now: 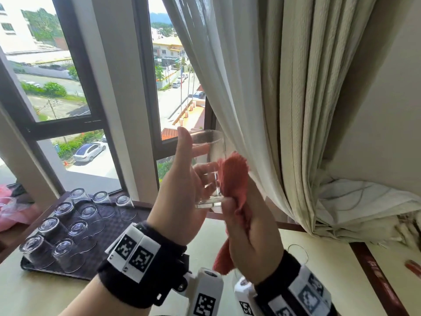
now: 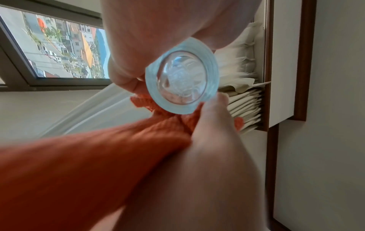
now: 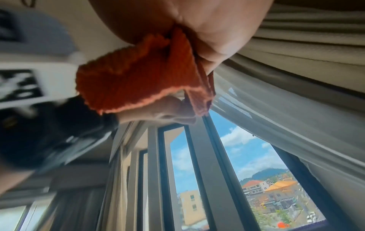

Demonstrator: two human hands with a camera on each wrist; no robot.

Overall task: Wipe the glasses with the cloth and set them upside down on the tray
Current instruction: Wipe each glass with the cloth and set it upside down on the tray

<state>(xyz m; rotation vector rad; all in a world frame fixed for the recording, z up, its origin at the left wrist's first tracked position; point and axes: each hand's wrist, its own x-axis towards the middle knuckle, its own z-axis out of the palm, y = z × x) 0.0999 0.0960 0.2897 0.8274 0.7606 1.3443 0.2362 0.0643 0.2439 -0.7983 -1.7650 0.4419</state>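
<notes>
My left hand (image 1: 193, 169) grips a clear glass (image 1: 211, 144) upright in the air in front of the window, fingers round its body and thumb raised. My right hand (image 1: 248, 236) holds an orange-red cloth (image 1: 234, 179) bunched against the glass's right side and base. In the left wrist view the glass's thick base (image 2: 182, 76) faces the camera, with the cloth (image 2: 79, 164) under it. The right wrist view shows the cloth (image 3: 138, 75) pinched in my right hand (image 3: 207, 23). A dark tray (image 1: 127, 220) at lower left carries several glasses (image 1: 77, 229) upside down.
A cream curtain (image 1: 296, 110) hangs just right of the raised glass, and the window frame (image 1: 145, 87) is behind it. Another glass's rim (image 1: 297, 252) shows on the pale table (image 1: 319, 281) behind my right wrist. A pink bag (image 1: 9, 210) lies at far left.
</notes>
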